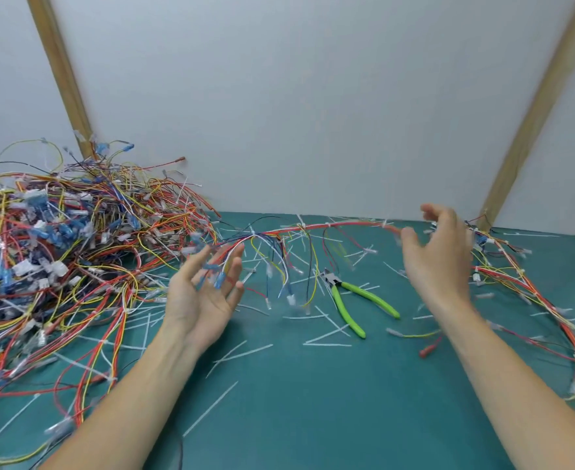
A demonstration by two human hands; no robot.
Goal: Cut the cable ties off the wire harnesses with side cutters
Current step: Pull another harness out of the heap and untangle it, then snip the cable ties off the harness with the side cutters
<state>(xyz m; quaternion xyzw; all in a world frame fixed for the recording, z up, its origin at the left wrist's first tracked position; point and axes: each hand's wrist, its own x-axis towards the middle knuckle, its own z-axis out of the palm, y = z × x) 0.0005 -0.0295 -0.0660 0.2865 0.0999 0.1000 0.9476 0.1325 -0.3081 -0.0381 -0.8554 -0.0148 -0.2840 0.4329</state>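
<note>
On the green mat [313, 418], a heap of wire harnesses [58, 249] fills the left. A harness [313, 227] spans between the left hand [204, 296], palm up, fingers spread, and the loosely curled, empty right hand [438, 252]. Green-handled side cutters [353, 296] lie between them among cut cable ties [326, 337]. No writing is legible.

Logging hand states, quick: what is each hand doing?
Left hand: open, palm up under the harness wires.
Right hand: open, fingers loosely curled, holding nothing.
</note>
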